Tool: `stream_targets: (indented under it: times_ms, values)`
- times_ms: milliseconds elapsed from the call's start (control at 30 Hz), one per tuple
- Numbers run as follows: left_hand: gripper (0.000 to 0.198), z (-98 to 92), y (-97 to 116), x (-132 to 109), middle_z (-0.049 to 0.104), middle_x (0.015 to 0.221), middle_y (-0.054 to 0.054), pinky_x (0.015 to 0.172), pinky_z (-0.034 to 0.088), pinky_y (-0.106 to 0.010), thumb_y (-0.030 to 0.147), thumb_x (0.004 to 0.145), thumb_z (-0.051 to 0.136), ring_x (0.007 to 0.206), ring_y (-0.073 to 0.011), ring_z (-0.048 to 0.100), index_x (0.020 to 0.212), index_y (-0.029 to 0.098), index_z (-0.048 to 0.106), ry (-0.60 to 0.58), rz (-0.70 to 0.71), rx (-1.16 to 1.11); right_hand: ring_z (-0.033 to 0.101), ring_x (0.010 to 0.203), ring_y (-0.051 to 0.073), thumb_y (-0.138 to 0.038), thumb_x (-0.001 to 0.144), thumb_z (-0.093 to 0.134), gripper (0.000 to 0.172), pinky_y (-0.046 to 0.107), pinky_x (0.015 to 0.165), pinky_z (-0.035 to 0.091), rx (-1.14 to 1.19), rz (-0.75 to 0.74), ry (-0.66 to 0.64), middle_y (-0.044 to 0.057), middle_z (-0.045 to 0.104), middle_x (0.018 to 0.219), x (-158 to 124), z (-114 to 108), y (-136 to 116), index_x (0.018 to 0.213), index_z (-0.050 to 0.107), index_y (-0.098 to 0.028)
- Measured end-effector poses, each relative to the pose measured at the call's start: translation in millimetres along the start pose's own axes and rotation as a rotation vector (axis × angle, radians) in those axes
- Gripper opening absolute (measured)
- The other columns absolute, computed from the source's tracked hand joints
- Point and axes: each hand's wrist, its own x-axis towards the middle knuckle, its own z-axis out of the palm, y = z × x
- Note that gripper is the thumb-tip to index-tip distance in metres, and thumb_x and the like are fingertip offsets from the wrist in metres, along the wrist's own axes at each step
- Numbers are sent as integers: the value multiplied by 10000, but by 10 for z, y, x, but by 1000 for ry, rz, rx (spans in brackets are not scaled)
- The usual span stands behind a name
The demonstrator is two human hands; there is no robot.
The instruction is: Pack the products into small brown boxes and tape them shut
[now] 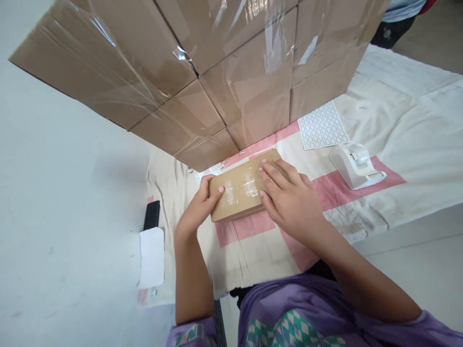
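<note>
A small brown cardboard box [238, 193] lies on the cloth in front of me, with pieces of clear tape stuck across its top. My left hand [198, 205] grips the box's left end, thumb on top and the other fingers around the far side, partly hidden. My right hand [287, 195] rests on the right part of the top, its fingers stretched out and slightly spread. To the right of my right hand stands a white tape dispenser [356, 166].
Large cardboard boxes wrapped in clear film [249, 82] form a wall at the back. A sheet of labels [323, 126] lies beside them. On the left are a black phone-like object [151, 215] and white paper [152, 257], by a wall [72, 217]. Part of a person [401, 14] shows top right.
</note>
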Motion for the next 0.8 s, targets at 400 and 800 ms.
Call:
stream_targets:
  times_ms: [400, 800]
  values:
    - [308, 10, -34, -227, 602, 1074, -10, 768, 465, -270, 525, 981, 566, 937, -178, 584, 1106, 263, 461, -24, -11, -17, 588, 1338, 309, -252, 970, 552, 397, 468, 1037, 533, 81, -126, 125, 83, 666, 1432, -45, 52, 123, 1331, 673, -139]
    - [418, 71, -641, -77, 676, 1165, -91, 903, 513, -372, 587, 1010, 421, 1073, -250, 638, 1116, 226, 603, 186, 80, -126, 654, 887, 340, -369, 958, 451, 299, 539, 734, 515, 924, -28, 387, 99, 685, 885, -411, -29, 516, 976, 745, -314]
